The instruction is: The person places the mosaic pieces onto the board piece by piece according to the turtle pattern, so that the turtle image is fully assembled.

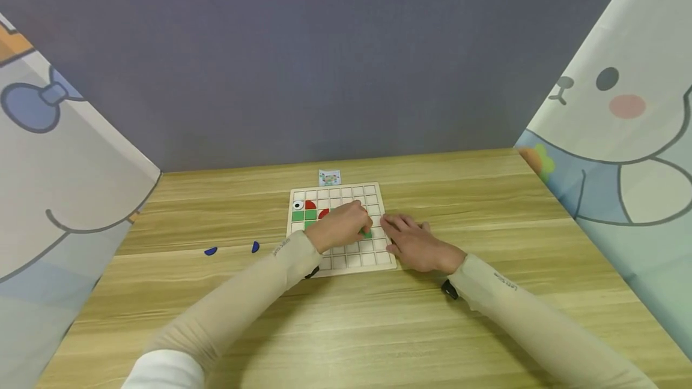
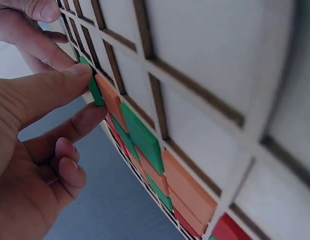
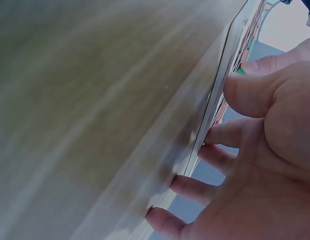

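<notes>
A wooden grid board [image 1: 385,260] lies on the table with colored tiles set in several of its cells. Over its middle, my left hand [image 1: 342,225] pinches a green tile [image 2: 95,86] between thumb and index finger. That tile stands on edge at a cell, beside an orange tile [image 2: 109,95]; another green tile [image 2: 142,134] sits further along the row. At the board's right edge rests my right hand [image 1: 418,246], fingers extended and fingertips [image 3: 162,220] against the border. A round eye piece [image 1: 298,205] and a red quarter-circle [image 1: 310,205] occupy the upper left cells.
Two dark blue half-round pieces, one [image 1: 211,251] farther out and one [image 1: 256,247] nearer the board, lie on the table [image 1: 378,329] to the left. Behind the board is a small picture card [image 1: 330,178]. A grey partition [image 1: 335,65] rises along the back edge.
</notes>
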The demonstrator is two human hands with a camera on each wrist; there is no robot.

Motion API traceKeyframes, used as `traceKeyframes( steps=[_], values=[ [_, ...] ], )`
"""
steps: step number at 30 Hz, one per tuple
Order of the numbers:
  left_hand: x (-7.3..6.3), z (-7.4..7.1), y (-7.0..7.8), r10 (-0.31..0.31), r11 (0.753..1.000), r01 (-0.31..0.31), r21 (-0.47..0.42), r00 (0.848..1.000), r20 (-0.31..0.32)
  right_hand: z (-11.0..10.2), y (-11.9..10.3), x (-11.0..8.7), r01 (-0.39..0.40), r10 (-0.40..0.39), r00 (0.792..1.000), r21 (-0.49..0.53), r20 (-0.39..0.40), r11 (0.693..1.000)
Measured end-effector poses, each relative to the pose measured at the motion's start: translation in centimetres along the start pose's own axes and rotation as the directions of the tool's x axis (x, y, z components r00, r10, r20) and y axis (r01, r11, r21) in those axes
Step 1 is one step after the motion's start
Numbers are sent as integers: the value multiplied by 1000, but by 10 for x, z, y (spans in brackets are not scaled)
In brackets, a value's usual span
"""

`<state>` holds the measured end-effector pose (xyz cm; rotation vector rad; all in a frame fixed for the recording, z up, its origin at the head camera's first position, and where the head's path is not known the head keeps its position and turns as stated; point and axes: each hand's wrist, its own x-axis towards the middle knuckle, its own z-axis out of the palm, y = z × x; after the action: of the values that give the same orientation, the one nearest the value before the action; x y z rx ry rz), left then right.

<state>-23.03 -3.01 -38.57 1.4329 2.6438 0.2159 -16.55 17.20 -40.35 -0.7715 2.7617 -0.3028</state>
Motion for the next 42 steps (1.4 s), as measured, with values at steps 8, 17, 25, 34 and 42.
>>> traceKeyframes(
  steps=[8, 17, 25, 34, 42],
  values=[
    [-1, -3, -3, 14, 1000, -13, -21, 999, 44, 1, 1, -1, 5, -5, 1000, -7, -15, 1000],
    [4, 1, -6, 59, 998, -60, 25, 998, 38, 1, 0, -2, 17, -17, 1000, -11, -27, 1000],
    [8, -5, -13, -81, 995, 81, 51, 997, 0, -1, -2, 0, 11, -12, 1000, -15, -27, 1000],
    [7, -5, -16, -157, 986, 151, 72, 984, 87, 1, -1, 0, 7, -8, 1000, -19, -19, 1000],
    [2, -6, -20, -180, 983, 177, 39, 979, 94, 0, -1, 0, -11, 11, 1000, -7, -3, 1000]
  ],
)
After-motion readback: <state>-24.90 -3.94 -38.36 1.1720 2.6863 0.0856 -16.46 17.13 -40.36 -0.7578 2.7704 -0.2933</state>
